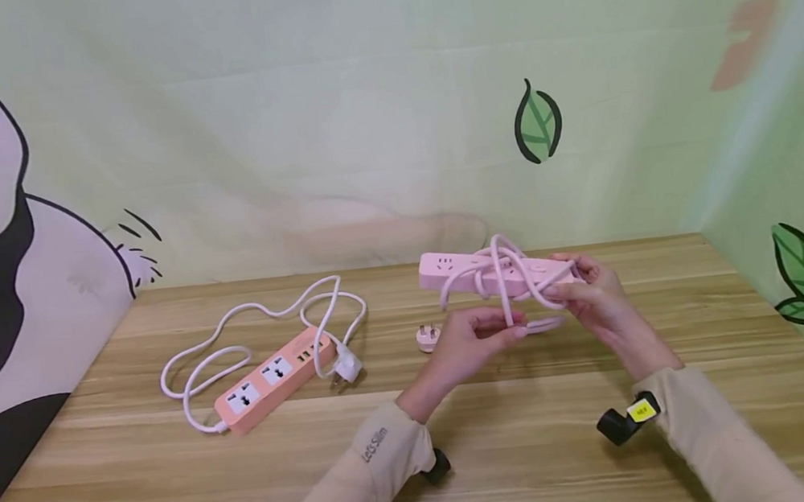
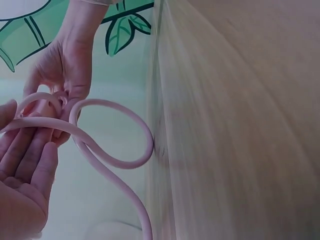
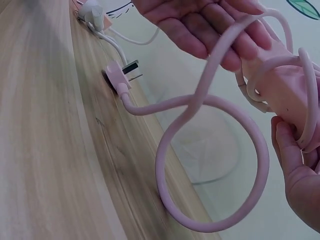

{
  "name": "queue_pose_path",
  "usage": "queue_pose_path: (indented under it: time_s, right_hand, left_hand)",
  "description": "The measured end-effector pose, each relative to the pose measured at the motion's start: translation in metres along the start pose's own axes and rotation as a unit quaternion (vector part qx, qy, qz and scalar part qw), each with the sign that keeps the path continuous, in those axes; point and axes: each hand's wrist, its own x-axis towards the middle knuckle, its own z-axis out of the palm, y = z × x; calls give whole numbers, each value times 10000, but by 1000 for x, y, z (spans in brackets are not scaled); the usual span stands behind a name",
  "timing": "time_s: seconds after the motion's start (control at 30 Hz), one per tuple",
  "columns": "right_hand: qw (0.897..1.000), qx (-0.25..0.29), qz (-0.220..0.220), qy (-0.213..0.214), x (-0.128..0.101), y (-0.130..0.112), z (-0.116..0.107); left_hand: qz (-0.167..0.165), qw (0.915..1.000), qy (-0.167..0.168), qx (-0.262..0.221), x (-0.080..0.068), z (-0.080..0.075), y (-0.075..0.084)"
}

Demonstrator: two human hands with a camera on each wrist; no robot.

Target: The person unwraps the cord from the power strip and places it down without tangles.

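My right hand (image 1: 599,301) grips one end of a pink power strip (image 1: 436,273), holding it up above the table. Its pink cord (image 3: 220,55) is wound loosely around the strip in several loops. A length of that cord is pinched by my left hand (image 1: 464,346), thumb on top and fingers beneath, just below the strip. In the right wrist view, a loose loop of cord hangs from the left hand's fingers (image 3: 195,27) and runs to the pink plug (image 3: 117,77). That plug lies on the tabletop, prongs up.
An orange power strip (image 1: 276,383) with a white cord (image 1: 251,306) lies to the left on the wooden table (image 1: 179,499). Its white plug (image 1: 347,364) rests by the strip's far end. A printed cloth backdrop (image 1: 388,107) rises behind the table's back edge.
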Motion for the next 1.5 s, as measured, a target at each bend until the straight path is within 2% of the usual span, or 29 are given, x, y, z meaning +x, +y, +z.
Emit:
queue_pose_path:
  time_s: [0.23, 0.53, 0.73, 0.97, 1.23, 1.5]
  right_hand:
    - [9999, -82, -8, 89, 0, -2, -4]
    - [9994, -306, -120, -81, -3, -1, -9]
    - [9986, -437, -250, -150, -5, 3, -14]
    - [9967, -679, -431, -130, -7, 6, -17]
    - [9951, -871, -469, 20, -13, 8, -23]
    - [9962, -623, -597, -112, -17, 6, -28]
  left_hand:
    - [306, 9971, 383, 581, -3, -10, 5]
    - [667, 9935, 573, 724, -4, -25, 6]
    - [497, 9941, 640, 723, -4, -30, 6]
    - [484, 9945, 712, 592, -7, -40, 8]
    - [191, 9943, 999, 307, -7, -53, 11]
    - [-158, 9877, 1469, 502, -4, -63, 13]
